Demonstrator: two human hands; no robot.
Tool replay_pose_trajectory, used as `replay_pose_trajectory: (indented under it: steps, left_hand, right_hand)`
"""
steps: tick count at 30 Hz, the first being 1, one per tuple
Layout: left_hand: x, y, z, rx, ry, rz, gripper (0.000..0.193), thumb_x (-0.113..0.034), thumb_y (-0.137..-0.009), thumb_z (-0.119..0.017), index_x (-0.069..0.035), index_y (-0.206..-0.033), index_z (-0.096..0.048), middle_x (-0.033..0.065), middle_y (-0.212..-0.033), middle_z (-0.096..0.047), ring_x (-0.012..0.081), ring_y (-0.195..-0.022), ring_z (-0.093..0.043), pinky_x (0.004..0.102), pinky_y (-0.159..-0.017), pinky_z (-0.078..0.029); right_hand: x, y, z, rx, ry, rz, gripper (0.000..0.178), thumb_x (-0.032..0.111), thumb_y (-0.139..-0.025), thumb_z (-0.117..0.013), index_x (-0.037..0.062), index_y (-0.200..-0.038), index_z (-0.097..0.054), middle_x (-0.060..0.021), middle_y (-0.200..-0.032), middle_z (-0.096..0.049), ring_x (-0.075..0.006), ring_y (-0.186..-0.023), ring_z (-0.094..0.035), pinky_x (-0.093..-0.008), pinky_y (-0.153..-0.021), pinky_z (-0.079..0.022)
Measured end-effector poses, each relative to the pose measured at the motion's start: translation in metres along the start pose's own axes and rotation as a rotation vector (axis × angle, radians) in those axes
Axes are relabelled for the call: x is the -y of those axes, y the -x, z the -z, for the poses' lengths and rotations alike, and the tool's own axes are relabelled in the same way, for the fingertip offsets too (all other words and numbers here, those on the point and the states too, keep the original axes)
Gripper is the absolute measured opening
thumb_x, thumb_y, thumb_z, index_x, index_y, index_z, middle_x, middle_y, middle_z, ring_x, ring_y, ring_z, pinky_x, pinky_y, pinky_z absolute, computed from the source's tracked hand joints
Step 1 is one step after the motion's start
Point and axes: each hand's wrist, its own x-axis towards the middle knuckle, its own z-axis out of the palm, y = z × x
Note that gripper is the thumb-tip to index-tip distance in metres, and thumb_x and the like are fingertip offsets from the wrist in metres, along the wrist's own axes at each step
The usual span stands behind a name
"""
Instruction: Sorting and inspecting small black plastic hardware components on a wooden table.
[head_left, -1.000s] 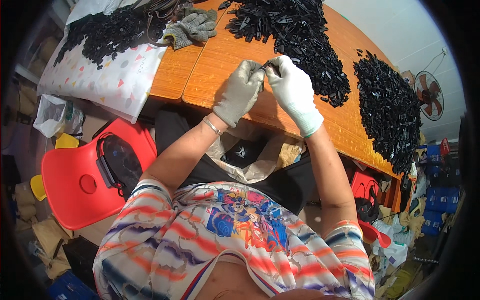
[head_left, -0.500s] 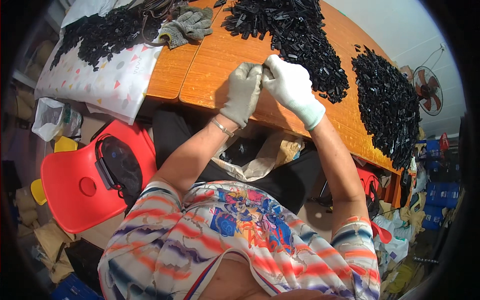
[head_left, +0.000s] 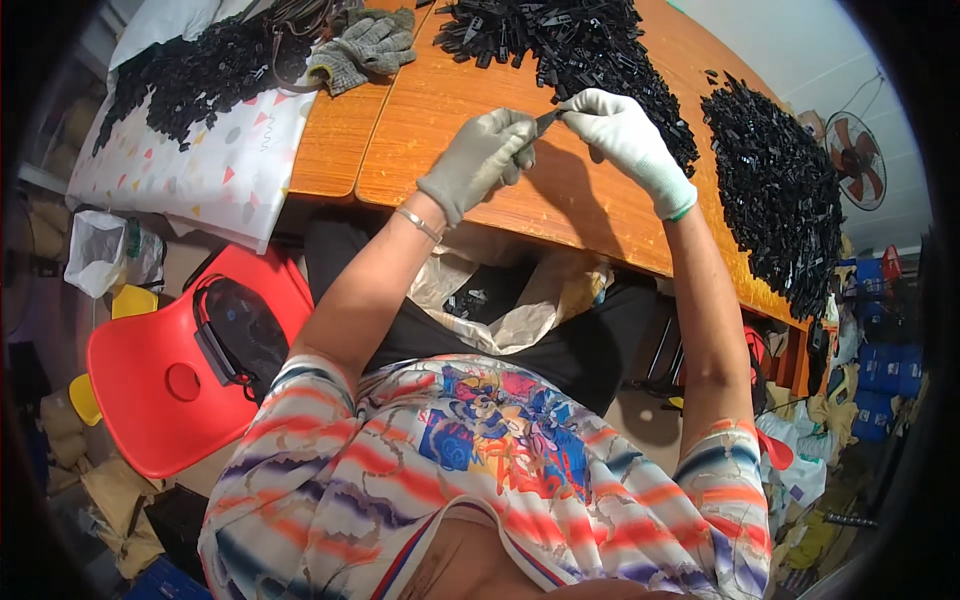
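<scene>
Wood tbl (head_left: 405, 150); blk pc (head_left: 546, 122) slants far-R lengthwise, L hand (head_left: 480, 160) to R hand (head_left: 624, 138).

The orange-brown, wood-grain surface (head_left: 408, 115) carries a central heap of black pieces (head_left: 590, 55) and a second black heap (head_left: 775, 200) rightward — plus, at left, a patterned white sheet (head_left: 215, 185) and grey knitted gloves (head_left: 366, 50).
</scene>
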Motion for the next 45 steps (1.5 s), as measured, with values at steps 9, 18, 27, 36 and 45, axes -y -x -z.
replay_pose_trajectory:
  steps: [9, 18, 27, 36, 45]
  left_hand:
    - [0.018, 0.006, -0.008, -0.133, 0.277, 0.044, 0.017, -0.022, -0.099, -0.049, -0.005, -0.101, -0.054, 0.0015, -0.071, -0.054, 0.0031, -0.052, -0.042, 0.0151, -0.044, -0.031]
    - [0.031, 0.040, -0.009, 0.036, 0.318, 0.049, 0.017, -0.022, -0.101, -0.046, -0.005, -0.105, -0.050, 0.0027, -0.081, -0.058, 0.0014, -0.052, -0.034, 0.0136, -0.045, -0.025]
    - [0.024, 0.108, 0.027, 0.216, -0.808, 0.020, 0.027, -0.020, -0.090, -0.056, -0.004, -0.111, -0.059, 0.0141, -0.095, -0.068, 0.0280, -0.083, -0.068, 0.0367, -0.073, -0.052]
    - [-0.024, 0.004, 0.053, -0.245, -1.139, -0.397, 0.034, -0.023, -0.090, -0.056, -0.007, -0.120, -0.057, 0.0156, -0.104, -0.065, 0.0304, -0.098, -0.063, 0.0394, -0.084, -0.049]
    - [-0.019, -0.175, 0.092, -0.416, -1.584, -0.263, 0.068, -0.054, -0.089, -0.054, -0.027, -0.147, -0.031, 0.0145, -0.151, -0.030, 0.0373, -0.139, -0.027, 0.0525, -0.105, -0.038]
  right_hand:
    - [-0.018, 0.023, -0.046, -0.236, -0.256, 0.368, 0.028, 0.026, -0.093, -0.059, 0.0036, -0.107, -0.068, -0.0002, -0.085, -0.066, -0.0095, -0.072, -0.059, -0.0233, -0.064, -0.047]
    - [-0.016, 0.048, -0.075, -0.021, -0.851, -0.142, 0.019, 0.023, -0.085, -0.067, 0.0052, -0.088, -0.063, 0.0031, -0.066, -0.052, -0.0065, -0.056, -0.045, -0.0211, -0.054, -0.038]
    - [-0.035, 0.054, -0.058, 0.213, -0.463, -0.169, 0.024, 0.023, -0.089, -0.060, 0.0018, -0.081, -0.067, -0.0015, -0.070, -0.062, -0.0074, -0.057, -0.055, -0.0208, -0.051, -0.041]
    - [-0.081, -0.016, -0.034, -0.531, 0.769, 0.067, 0.022, 0.028, -0.084, -0.065, 0.0116, -0.098, -0.066, -0.0138, -0.093, -0.060, -0.0332, -0.081, -0.064, -0.0428, -0.070, -0.051]
    - [-0.091, -0.042, -0.042, -0.542, 0.798, 0.260, 0.009, 0.014, -0.084, -0.057, 0.0076, -0.084, -0.062, -0.0151, -0.084, -0.057, -0.0336, -0.073, -0.062, -0.0436, -0.063, -0.050]
